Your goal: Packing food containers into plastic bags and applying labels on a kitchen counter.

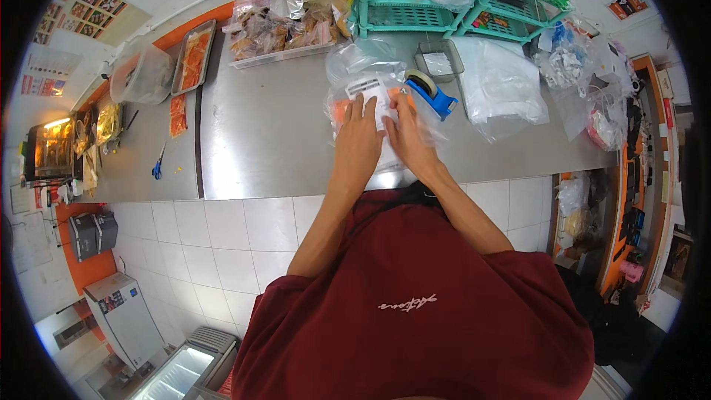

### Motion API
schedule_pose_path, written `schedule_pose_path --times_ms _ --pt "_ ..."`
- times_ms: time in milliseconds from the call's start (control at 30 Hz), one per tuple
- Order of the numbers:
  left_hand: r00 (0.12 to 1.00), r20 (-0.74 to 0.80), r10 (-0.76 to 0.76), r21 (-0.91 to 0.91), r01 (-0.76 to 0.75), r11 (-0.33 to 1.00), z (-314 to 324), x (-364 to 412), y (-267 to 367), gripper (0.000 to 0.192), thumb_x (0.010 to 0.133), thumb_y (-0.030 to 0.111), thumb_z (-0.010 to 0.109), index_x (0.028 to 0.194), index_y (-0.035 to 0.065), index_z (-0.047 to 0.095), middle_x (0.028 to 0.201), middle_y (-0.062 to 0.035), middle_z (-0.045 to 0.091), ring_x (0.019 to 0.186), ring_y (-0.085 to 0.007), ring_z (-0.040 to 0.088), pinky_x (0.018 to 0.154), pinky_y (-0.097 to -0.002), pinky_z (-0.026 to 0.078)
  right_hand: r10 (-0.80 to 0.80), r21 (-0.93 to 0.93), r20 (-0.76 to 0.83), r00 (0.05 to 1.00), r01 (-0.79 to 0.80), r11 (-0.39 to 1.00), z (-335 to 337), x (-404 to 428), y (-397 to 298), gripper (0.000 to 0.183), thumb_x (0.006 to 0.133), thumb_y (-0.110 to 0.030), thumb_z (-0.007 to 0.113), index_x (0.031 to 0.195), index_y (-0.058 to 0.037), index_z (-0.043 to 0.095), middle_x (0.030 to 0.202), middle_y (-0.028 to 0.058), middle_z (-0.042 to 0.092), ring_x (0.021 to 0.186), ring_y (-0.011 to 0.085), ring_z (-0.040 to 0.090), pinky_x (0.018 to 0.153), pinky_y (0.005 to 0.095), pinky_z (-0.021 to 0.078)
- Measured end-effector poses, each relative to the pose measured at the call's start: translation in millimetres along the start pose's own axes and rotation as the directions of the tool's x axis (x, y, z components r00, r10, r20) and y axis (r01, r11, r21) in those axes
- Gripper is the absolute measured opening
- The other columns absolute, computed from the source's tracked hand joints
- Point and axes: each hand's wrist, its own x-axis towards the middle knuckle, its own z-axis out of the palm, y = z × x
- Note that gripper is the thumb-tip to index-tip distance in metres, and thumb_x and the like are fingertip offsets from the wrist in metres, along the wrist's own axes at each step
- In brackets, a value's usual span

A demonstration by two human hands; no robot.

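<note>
A clear plastic bag (pixel 425 122) with orange patches showing through lies on the steel counter in front of me. On top of it is a white printed paper slip (pixel 369 88). My left hand (pixel 358 132) rests on the slip, palm down with fingers stretched forward. My right hand (pixel 410 132) touches the bag and the slip's right side, its fingers bent; whether they pinch anything is hidden. Just beyond the right hand stands a blue tape dispenser (pixel 439 101) with a roll of tape (pixel 421 82).
Behind the bag are a small clear container (pixel 457 66) and teal plastic racks (pixel 411 26). White plastic bags (pixel 500 78) lie to the right. Leftward are a bin of packed food (pixel 286 54), a metal tray (pixel 210 50) and blue-handled scissors (pixel 158 169). The counter's front edge (pixel 266 197) runs close to me.
</note>
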Motion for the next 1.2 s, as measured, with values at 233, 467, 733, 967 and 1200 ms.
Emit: schedule_pose_path --times_ms 233,467,733,967,1200 --pt "0.989 0.063 -0.134 0.268 0.113 0.957 2.3 -0.2 -22.7 0.098 0.052 0.012 0.086 0.137 0.0031 0.037 0.146 -0.0242 0.027 0.133 -0.0458 0.026 0.104 -0.0540 0.033 0.095 0.083 0.313 0.945 -0.127 0.988 -23.4 -3.4 -6.9 0.047 0.078 -0.006 0.068 0.120 -0.0088 0.046 0.094 0.0151 0.051 0.084 0.0336 0.056 0.072 0.0407 0.0458" --pt "0.982 0.191 0.011 0.166 -0.044 0.985 -7.2 1.4 -25.2 0.113 0.039 0.008 0.089 0.139 0.0096 0.036 0.149 -0.0206 0.024 0.135 -0.0405 0.026 0.106 -0.0520 0.032 0.188 -0.197 0.446 0.875 -0.109 0.974 -43.1 -10.1 -25.8 0.066 0.066 -0.005 0.077 0.123 -0.0107 0.045 0.109 0.0153 0.044 0.094 0.0334 0.056 0.080 0.0380 0.0494" --pt "0.969 0.223 0.106 0.182 -0.148 0.972 -3.6 12.9 -35.0 0.116 0.038 0.007 0.088 0.140 0.0102 0.034 0.148 -0.0204 0.026 0.136 -0.0382 0.027 0.108 -0.0453 0.032 -0.116 -0.325 0.301 0.946 0.217 0.920 2.8 -3.3 21.4 0.102 0.051 -0.006 0.085 0.139 -0.0180 0.034 0.135 0.0170 0.032 0.125 0.0383 0.032 0.098 0.0539 0.0353" --pt "0.976 0.216 -0.041 0.233 -0.011 0.972 -14.7 8.2 -33.0 0.115 0.040 0.011 0.088 0.141 0.0097 0.033 0.148 -0.0210 0.027 0.136 -0.0390 0.026 0.112 -0.0435 0.026 -0.067 -0.223 0.133 0.989 0.096 0.970 -20.8 -27.9 -20.7 0.095 0.058 -0.009 0.083 0.140 -0.0167 0.034 0.138 0.0142 0.032 0.122 0.0375 0.039 0.095 0.0503 0.0385" --pt "0.961 0.278 0.008 0.254 -0.081 0.964 -0.8 12.5 -37.9 0.120 0.039 0.015 0.090 0.143 0.0125 0.030 0.150 -0.0205 0.020 0.139 -0.0388 0.020 0.112 -0.0527 0.021 0.149 0.099 0.155 0.977 -0.166 0.981 -31.0 -44.2 -13.7 0.043 0.080 -0.005 0.067 0.116 -0.0047 0.043 0.099 0.0144 0.059 0.084 0.0301 0.062 0.072 0.0389 0.0502"
